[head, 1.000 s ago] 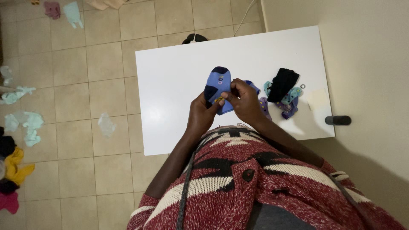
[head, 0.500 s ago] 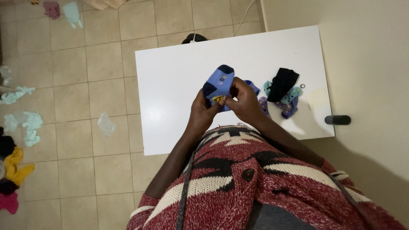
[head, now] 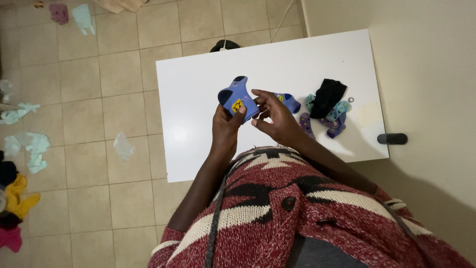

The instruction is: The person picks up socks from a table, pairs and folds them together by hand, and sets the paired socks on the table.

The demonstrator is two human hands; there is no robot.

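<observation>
Above the white surface (head: 198, 99), the left hand (head: 225, 126) grips a folded blue sock (head: 237, 98); the right hand (head: 271, 116) hovers open-fingered beside it. A heap of loose socks (head: 327, 111) remains unsorted.

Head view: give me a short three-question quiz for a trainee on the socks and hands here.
1. True or false: the left hand grips the small blue fabric sock with dark toe and heel.
2. Which is the right hand doing? A) lying flat on the white rectangular table; B) fingers spread beside the blue sock; C) holding the black cloth.
3. Fill in: the black cloth lies on a heap of teal and purple ____.

Key: 1 true; 2 B; 3 socks.
</observation>
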